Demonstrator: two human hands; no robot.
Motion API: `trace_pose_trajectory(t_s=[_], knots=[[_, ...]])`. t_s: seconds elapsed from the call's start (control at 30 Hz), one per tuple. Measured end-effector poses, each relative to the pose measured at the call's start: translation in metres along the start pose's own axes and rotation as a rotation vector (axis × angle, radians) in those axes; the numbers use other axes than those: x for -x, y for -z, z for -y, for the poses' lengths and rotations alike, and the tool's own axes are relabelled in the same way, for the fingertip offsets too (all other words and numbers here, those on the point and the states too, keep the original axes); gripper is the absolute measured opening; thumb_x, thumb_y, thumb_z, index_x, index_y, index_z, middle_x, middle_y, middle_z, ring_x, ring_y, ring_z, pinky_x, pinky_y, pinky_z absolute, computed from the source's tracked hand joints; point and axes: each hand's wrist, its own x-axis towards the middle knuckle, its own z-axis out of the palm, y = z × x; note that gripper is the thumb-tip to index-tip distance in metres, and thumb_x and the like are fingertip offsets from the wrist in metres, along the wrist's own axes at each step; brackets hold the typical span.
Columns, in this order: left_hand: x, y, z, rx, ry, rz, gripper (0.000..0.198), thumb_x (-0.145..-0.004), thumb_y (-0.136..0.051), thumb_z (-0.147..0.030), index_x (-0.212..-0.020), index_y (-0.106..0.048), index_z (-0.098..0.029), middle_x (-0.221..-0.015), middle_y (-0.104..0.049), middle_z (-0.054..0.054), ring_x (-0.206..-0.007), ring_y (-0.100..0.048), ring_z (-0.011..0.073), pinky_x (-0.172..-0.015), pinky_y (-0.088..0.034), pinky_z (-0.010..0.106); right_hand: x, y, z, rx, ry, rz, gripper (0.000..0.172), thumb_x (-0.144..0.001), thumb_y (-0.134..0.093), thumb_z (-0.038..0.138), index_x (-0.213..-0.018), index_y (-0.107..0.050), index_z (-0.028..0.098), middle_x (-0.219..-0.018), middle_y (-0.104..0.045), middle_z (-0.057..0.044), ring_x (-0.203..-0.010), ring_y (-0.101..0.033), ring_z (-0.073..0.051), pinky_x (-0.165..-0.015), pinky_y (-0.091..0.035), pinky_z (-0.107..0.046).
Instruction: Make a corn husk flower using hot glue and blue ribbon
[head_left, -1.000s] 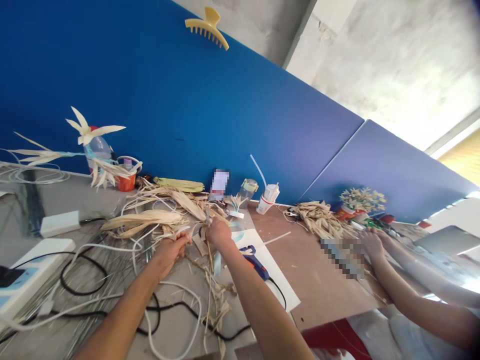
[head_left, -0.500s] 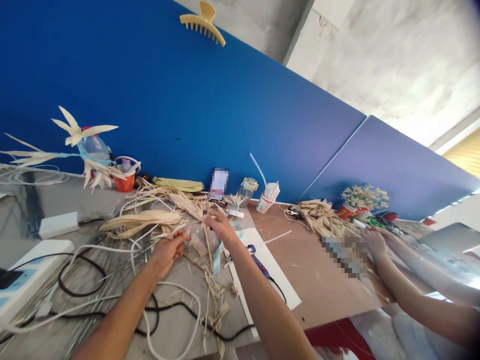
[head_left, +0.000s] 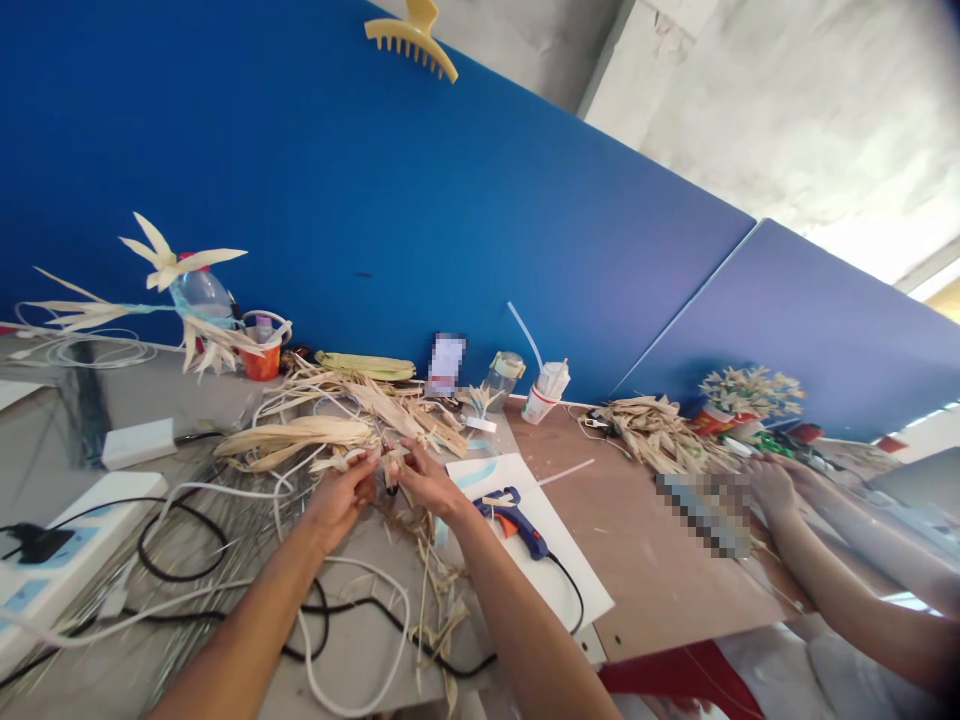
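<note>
My left hand (head_left: 339,502) is closed over the tabletop, its fingertips pinched at a pale scrap beside the dried corn husks; what exactly they grip is too small to make out. Close by on its right, my right hand (head_left: 429,482) pinches a small piece of corn husk (head_left: 393,462). Long dried husks (head_left: 307,436) lie just behind and left of both hands. A blue hot glue gun (head_left: 517,522) rests on a white sheet (head_left: 574,590) to the right of my right hand. Husk scraps (head_left: 442,620) are strewn nearer me.
White and black cables loop around a power strip (head_left: 71,550) on the left. Behind stand a red cup (head_left: 261,362), a jar (head_left: 504,375) and a white cup (head_left: 544,400) against a blue partition (head_left: 315,180). On the right, another person's hands (head_left: 772,485) work near a husk pile (head_left: 652,430).
My right hand has drawn back toward my left and now pinches a husk piece beside it. The glue gun has come into fuller view. The whole view has shifted slightly.
</note>
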Motion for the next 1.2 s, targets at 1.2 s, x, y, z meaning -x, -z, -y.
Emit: trace_pose_trajectory(t_s=[1.2], knots=[[0.004, 0.007, -0.002, -0.035, 0.164, 0.234, 0.017, -0.07, -0.072, -0.026, -0.071, -0.061, -0.013, -0.039, -0.038, -0.01, -0.035, -0.019, 0.0018, -0.039, -0.028, 0.016, 0.014, 0.004, 0.013, -0.487, -0.325, 0.388, 0.042, -0.051, -0.077, 0.027, -0.089, -0.062, 0.015, -0.061, -0.063, 0.002, -0.05, -0.052, -0.009, -0.046, -0.032, -0.017]])
